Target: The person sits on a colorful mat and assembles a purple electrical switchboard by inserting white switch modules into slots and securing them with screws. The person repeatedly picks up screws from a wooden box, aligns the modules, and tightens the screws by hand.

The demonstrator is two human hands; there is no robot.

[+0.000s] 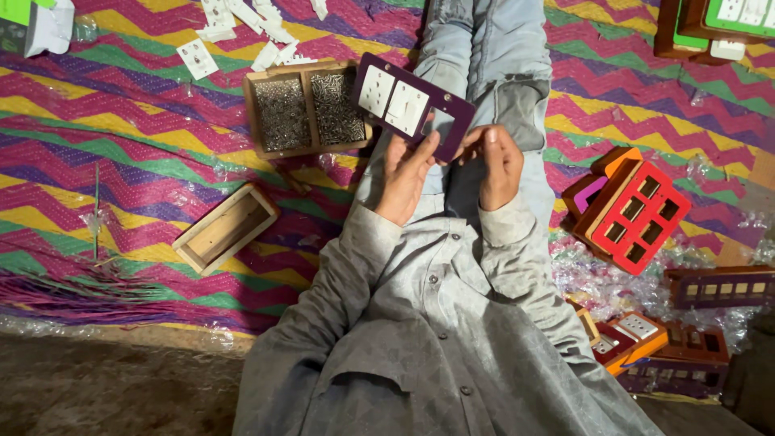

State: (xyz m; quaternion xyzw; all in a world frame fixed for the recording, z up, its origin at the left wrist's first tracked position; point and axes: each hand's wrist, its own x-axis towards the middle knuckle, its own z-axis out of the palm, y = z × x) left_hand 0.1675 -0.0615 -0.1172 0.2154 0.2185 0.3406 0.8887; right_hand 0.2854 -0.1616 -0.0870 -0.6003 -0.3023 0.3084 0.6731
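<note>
Head view. I sit on a zigzag-patterned woven mat (145, 137), legs stretched out ahead of me, both forearms drawn in over my lap.

My left hand (404, 173) is raised with the palm turned inward, fingers curled up around the lower left edge of a purple switch plate (413, 105). My right hand (499, 165) meets the plate at its lower right corner, fingers bent and closed against that edge, thumb towards me. The hands sit close together, both clamped on the plate, wrists nearly level.

The plate is held tilted above my thighs, long side running up-left to down-right. Two white switch modules (393, 99) sit in its left openings; the right opening is bare and shows cloth through it.

Just left of the plate, on the mat, lies a two-compartment wooden tray of small screws (305, 109). Nearer me on the left lies an open wooden box (226, 228), tilted. Loose white switch pieces (242, 24) are scattered at the top of the mat.

To my right lie a red and orange box frame (634, 211) with rectangular cut-outs, on clear plastic wrap (597, 282), and further plates (718, 287) beyond it.
</note>
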